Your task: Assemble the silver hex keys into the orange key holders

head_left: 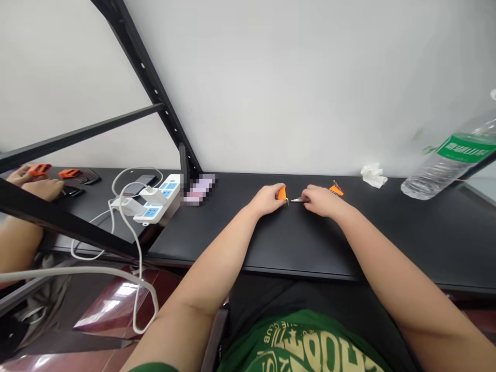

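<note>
1. Two hands work near each other over the counter (217,227): the left hand (271,200) pinches an orange piece (282,194), the right hand (318,199) pinches a slim metal piece (297,200), with a narrow gap between.
2. The orange piece looks light, stiff and hard, probably plastic, and unlikely to break; its broad sides seem the best hold, clear of the small metal end at its near right corner.
3. The slim metal piece looks light and rigid, perhaps slippery; holding its darker rear, inside the right hand, should steady it.
4. It lies roughly crosswise, its tip pointing at the left hand.
5. The orange piece's visible edge runs mostly away from the body; fingers hide its full long axis.
6. Just beyond the right hand's wrist sits a second orange piece (336,190).
</note>
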Action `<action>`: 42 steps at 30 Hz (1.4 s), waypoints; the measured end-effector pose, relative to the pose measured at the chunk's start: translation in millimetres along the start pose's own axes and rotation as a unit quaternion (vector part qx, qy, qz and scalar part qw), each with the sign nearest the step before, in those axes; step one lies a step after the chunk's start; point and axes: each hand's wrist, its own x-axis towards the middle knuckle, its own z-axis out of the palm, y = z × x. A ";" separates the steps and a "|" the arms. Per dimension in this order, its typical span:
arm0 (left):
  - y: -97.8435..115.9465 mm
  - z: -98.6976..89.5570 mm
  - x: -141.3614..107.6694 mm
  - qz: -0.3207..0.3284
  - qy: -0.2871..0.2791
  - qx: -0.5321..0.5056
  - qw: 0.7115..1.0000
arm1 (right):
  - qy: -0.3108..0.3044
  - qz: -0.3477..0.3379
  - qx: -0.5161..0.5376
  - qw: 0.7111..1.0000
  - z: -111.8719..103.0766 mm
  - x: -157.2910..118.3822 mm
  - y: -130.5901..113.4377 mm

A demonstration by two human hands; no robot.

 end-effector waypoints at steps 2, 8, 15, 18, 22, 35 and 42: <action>0.7 -0.8 -0.5 -0.003 -0.003 -0.001 1.000 | -0.004 0.010 -0.013 1.000 -1.2 0.0 -2.8; 2.1 -2.7 -1.3 -0.002 -0.004 0.023 1.000 | -0.022 0.024 0.002 0.999 -5.4 -2.6 -11.0; 4.0 -2.4 -1.9 -0.007 -0.004 0.021 1.000 | 0.069 -0.066 0.123 0.988 1.8 -0.7 -10.0; 2.6 -1.3 -1.6 -0.014 -0.004 0.011 1.000 | 0.077 -0.107 0.139 0.982 5.8 1.5 -9.4; -0.4 -0.1 -2.1 -0.005 -0.009 -0.006 1.000 | 0.080 -0.113 0.153 0.979 5.1 0.4 -9.6; 6.0 -3.5 -6.4 -0.012 -0.006 -0.014 1.000 | 0.099 -0.074 0.186 0.975 0.1 -3.7 -3.7; 8.3 -3.9 -6.4 -0.005 -0.017 -0.009 1.000 | 0.105 -0.083 0.173 0.976 -2.1 -5.0 -6.0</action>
